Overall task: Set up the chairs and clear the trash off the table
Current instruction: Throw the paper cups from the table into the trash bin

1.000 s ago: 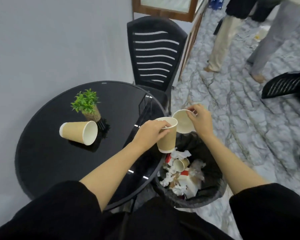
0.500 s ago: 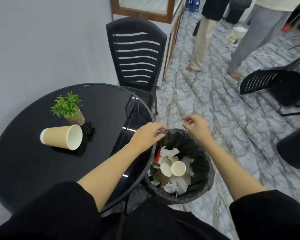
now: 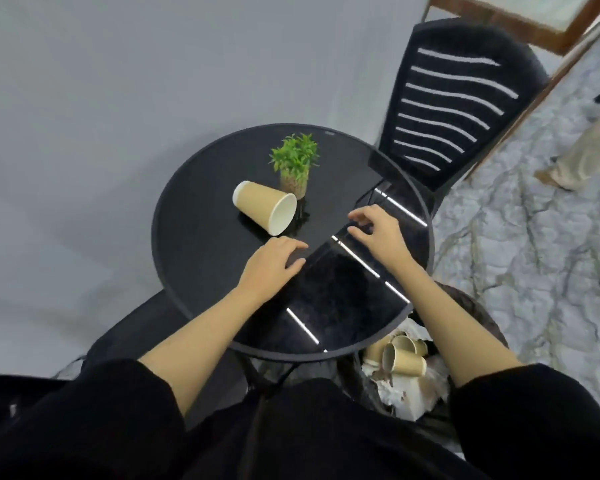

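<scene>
Both hands, left (image 3: 272,263) and right (image 3: 378,230), hover empty above the table (image 3: 201,244); a hasty grab (judging) could roll the cup (image 3: 262,211) off the far edge.

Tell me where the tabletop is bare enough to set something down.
Bare: the left side of the table, left of the tipped cup, and the near part between the forearms. Crowded: the middle, where the cup lies against the plant, with both hands just in front.
</scene>
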Demonstrator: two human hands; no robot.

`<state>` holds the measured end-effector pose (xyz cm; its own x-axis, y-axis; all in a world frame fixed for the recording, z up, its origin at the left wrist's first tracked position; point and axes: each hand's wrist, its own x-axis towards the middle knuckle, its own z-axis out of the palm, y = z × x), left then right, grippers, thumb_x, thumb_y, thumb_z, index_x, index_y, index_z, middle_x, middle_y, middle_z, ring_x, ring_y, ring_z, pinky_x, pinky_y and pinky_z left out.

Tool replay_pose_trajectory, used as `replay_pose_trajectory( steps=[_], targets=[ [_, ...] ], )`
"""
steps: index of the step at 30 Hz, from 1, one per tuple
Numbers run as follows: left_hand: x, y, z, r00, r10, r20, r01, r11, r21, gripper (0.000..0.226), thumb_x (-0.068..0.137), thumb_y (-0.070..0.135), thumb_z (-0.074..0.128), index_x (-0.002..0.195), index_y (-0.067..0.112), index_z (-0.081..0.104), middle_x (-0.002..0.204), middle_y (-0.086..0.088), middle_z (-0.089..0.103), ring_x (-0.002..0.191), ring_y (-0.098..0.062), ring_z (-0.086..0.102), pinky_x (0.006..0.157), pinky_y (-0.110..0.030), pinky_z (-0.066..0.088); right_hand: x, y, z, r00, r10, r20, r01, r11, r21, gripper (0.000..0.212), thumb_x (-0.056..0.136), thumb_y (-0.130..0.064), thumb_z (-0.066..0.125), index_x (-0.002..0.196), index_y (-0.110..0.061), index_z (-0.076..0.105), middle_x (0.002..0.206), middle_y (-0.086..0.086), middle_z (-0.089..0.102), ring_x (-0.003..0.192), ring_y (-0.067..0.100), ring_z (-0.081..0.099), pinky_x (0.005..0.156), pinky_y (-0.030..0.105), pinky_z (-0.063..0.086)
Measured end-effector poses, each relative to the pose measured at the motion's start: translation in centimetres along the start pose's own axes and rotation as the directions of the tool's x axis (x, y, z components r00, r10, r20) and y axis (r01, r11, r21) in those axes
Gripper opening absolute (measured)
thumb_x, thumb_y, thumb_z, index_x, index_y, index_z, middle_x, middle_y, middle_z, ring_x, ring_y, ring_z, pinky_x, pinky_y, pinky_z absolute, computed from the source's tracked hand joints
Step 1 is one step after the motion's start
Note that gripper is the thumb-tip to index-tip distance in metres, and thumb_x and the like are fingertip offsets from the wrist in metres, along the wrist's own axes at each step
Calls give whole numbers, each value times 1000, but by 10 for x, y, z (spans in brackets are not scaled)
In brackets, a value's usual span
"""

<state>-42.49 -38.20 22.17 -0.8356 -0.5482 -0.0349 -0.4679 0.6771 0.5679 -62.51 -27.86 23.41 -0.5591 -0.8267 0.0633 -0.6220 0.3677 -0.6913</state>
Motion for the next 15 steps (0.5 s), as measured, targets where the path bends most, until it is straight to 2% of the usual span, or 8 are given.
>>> replay_pose_trajectory(
  steps=[2,4,6,8,15],
  targets=[
    [-18,-21,-1,996,-67,-55,67,998,14,35,94,28,52,128,20,55,129,3,58,118,-15,51,93,-31,45,10,-14,19,998,-51,40,50,999,13,23,83,-10,65,106,-9,62,105,9,61,91,13,55,81,19,37],
    [-34,-39,0,987,-127,-93,130,991,25,36,94,27,53,130,20,53,135,2,55,126,-16,47,99,-31,44,21,-28,38,990,-116,85,117,993,-1,26,82,-9,65,108,-9,62,108,10,61,95,15,56,83,16,37],
    [-45,-53,2,981,-166,-100,171,984,43,40,95,27,52,134,19,49,143,1,49,133,-17,42,106,-33,39,31,-42,54,977,-180,119,184,983,-26,29,82,-8,64,111,-8,60,112,10,59,101,20,57,86,23,42],
    [-53,-64,6,980,-179,-91,185,981,56,44,95,27,51,138,18,45,148,0,42,137,-18,36,110,-34,34,39,-53,67,963,-237,129,245,968,-46,32,82,-7,62,114,-9,57,116,10,56,107,23,54,87,31,44],
    [-64,-87,19,981,-177,-78,181,983,37,51,96,25,51,143,13,37,153,-4,36,144,-21,27,118,-34,22,67,-66,105,927,-356,121,371,918,-141,42,81,-2,58,122,-8,53,131,12,50,124,25,43,94,24,35]
  ],
)
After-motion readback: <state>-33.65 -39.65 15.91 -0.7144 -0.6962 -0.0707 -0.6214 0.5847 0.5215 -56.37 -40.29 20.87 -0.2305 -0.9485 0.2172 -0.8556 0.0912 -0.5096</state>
